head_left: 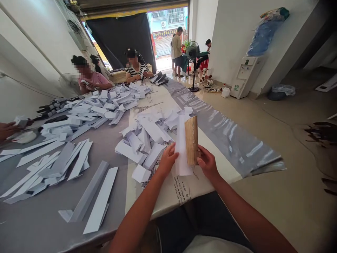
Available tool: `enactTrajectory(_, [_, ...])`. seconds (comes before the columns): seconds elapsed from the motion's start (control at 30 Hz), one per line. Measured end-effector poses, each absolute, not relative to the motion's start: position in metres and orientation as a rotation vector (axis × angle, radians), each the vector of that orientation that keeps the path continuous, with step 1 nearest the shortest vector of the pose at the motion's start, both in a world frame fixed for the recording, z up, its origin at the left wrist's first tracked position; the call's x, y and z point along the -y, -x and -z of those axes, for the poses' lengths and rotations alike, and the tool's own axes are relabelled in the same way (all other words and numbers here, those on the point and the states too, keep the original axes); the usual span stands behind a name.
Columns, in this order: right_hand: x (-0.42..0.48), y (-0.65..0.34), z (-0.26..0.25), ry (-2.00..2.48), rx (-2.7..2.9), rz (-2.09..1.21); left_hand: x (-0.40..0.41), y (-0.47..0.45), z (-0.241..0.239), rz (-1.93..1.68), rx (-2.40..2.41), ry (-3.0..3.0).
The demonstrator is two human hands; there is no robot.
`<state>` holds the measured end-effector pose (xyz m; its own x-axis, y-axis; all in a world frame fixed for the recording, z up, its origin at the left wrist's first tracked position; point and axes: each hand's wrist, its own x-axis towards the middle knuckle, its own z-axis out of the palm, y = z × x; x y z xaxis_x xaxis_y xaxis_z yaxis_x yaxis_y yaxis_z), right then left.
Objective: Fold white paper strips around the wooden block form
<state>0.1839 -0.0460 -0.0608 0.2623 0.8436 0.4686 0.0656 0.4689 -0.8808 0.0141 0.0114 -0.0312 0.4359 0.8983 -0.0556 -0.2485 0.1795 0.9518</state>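
Observation:
My left hand (167,161) grips the left edge of a long white folded paper sleeve (182,158), held upright over the near edge of the table. Against the right side of the sleeve stands a flat wooden block (191,140), with worn, darker marks along its face. My right hand (207,162) closes around the lower right edge of this block. Just beyond and to the left of my hands lies a loose heap of white folded paper pieces (147,135) on the printed cream cloth (168,100).
Flat white strips (101,200) lie at the near left, with a larger paper heap (105,105) behind. Co-workers (93,79) handle pieces at the far side; another person's hand (7,130) shows at left. A fan (192,52) and water dispenser (246,75) stand beyond.

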Motion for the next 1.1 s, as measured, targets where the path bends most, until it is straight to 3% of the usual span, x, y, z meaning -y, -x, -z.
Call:
enactTrajectory(0.13, [0.047, -0.182, 0.063, 1.01, 1.193, -0.66, -0.01, -0.018, 0.037, -0.843, -0.636, -1.241])
enactTrajectory(0.47, [0.047, -0.181, 0.058, 1.063, 0.986, -0.79, -0.011, -0.02, 0.04, -0.995, -0.957, -1.279])
enactTrajectory(0.77, [0.049, -0.182, 0.056, 0.99, 0.986, -0.909, -0.004, -0.018, 0.04, -0.903, -0.816, -1.087])
enactTrajectory(1.1, [0.047, -0.185, 0.055, 0.858, 0.933, -1.013, -0.002, -0.023, 0.031, -0.958, -0.851, -1.285])
